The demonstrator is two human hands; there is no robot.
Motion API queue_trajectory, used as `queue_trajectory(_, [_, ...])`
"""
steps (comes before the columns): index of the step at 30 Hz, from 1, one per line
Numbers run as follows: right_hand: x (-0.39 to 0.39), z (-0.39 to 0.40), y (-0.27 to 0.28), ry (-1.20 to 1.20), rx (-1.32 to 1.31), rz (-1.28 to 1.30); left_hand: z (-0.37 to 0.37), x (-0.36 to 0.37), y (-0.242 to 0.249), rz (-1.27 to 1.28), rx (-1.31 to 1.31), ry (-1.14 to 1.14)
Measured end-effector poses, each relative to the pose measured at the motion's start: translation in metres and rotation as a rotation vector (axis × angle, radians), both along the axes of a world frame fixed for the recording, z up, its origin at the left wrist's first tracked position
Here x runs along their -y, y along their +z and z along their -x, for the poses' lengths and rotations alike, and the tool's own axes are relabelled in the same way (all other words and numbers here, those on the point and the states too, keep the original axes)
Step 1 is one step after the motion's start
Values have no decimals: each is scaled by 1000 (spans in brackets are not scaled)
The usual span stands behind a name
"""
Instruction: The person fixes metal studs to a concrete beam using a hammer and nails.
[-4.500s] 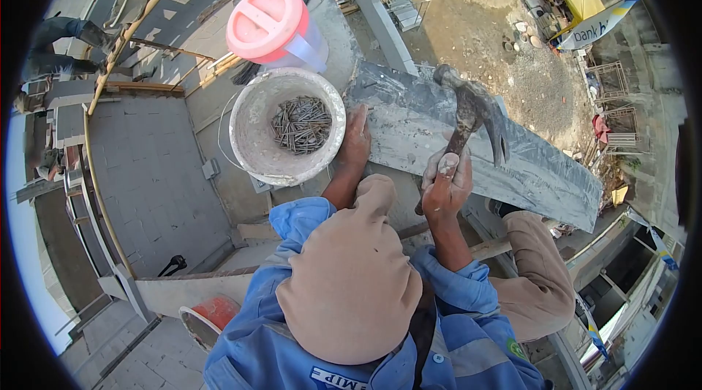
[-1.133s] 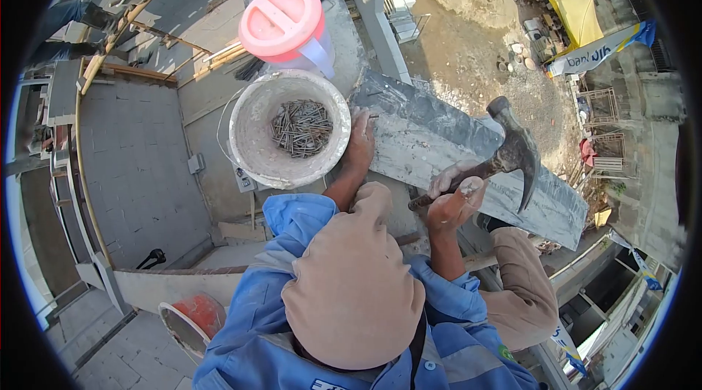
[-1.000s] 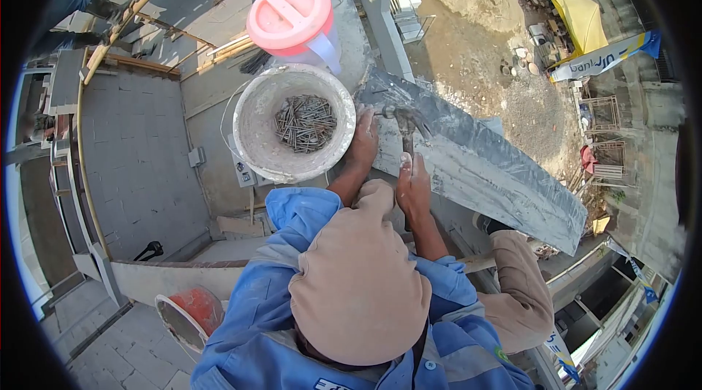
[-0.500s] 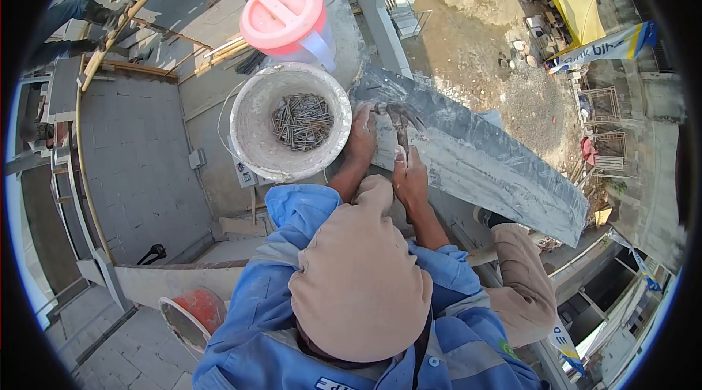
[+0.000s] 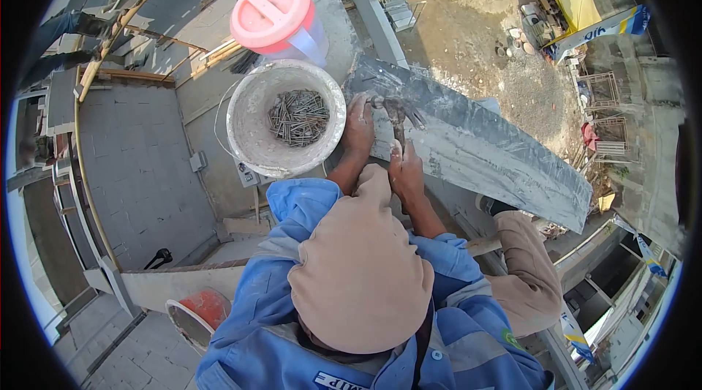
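My right hand [image 5: 406,173] is wrapped round the handle of a claw hammer [image 5: 395,121], whose head lies at the near edge of a long grey plank [image 5: 482,159]. Just left of the hammer head, my left hand [image 5: 357,125] has its fingers closed at the plank's end; whatever they pinch is hidden. Beside that hand stands a whitish, mortar-stained bucket [image 5: 242,121] with many loose nails [image 5: 298,118] in its bottom. A few more nails [image 5: 384,77] seem to lie on the plank's dark upper face.
Behind the nail bucket stands a clear container with a pink lid [image 5: 270,15]. A red bucket [image 5: 208,307] is at the lower left. Another person's legs [image 5: 62,33] show at the upper left, near a bamboo pole [image 5: 110,46]. Beyond the plank, the ground [image 5: 453,46] lies far below.
The view has shifted slightly. Both hands and the hammer keep nearly the same place at the plank's edge.
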State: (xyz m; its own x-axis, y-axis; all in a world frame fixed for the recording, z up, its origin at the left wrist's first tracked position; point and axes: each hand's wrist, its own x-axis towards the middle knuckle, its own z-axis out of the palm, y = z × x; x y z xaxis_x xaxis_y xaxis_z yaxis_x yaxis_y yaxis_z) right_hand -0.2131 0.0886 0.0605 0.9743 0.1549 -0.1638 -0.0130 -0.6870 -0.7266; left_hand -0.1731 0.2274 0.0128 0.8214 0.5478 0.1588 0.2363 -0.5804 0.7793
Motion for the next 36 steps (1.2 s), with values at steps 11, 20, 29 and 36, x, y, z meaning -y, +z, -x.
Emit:
queue_trajectory(11, [23, -8, 73, -333, 174, -1039, -3, -1, -4, 43, 27, -41])
queue_trajectory(20, [20, -15, 56, -150, 19, -219, -5, 0, -8, 112, -24, -59])
queue_trajectory(29, [-2, -12, 16, -162, 212, -123, -8, -2, -6, 83, -2, -15])
queue_trajectory(36, [25, -20, 63, -178, 44, -265, -5, -2, -8, 118, 18, -30])
